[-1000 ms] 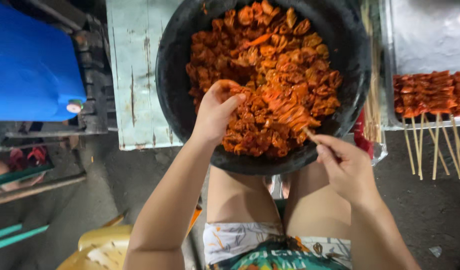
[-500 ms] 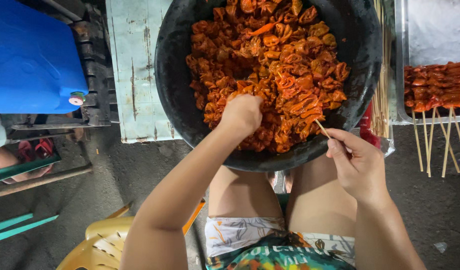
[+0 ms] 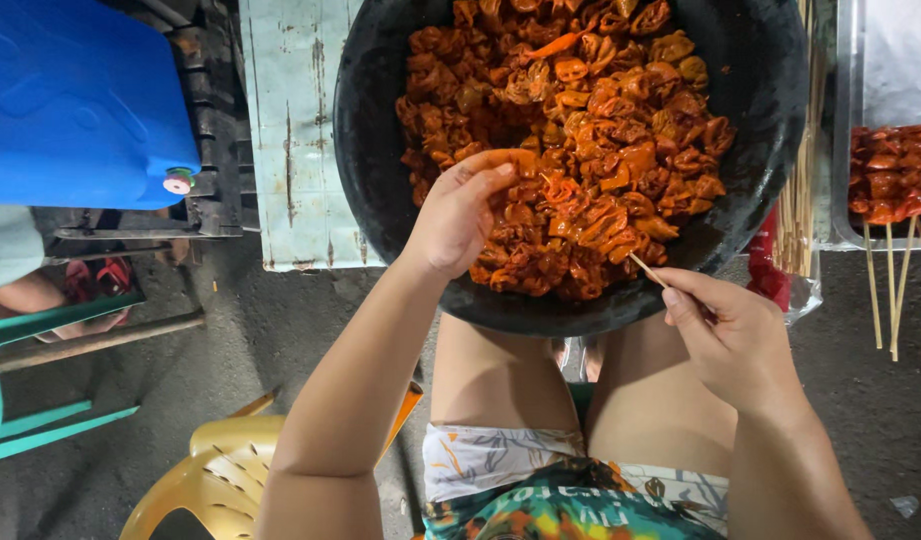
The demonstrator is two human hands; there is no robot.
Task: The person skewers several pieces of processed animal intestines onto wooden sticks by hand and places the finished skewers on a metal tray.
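Head view: the left hand (image 3: 465,212) pinches a piece from the marinated meat (image 3: 570,140) heaped in the black basin (image 3: 365,160). The right hand (image 3: 725,335) grips 1 bamboo skewer (image 3: 648,270), its long axis pointing toward 10 o'clock. The pinched piece lies at 10 o'clock from the skewer tip, near it; the left hand is nearer the meat.

bowl (image 3: 380,180): matt black, rough | meat pieces (image 3: 570,140): glossy, oily orange | skewer (image 3: 647,270): bare pale wood | desk (image 3: 295,150): chipped pale paint, worn | container (image 3: 75,100): smooth blue plastic | chair (image 3: 205,475): yellow plastic | shorts (image 3: 570,490): printed cloth
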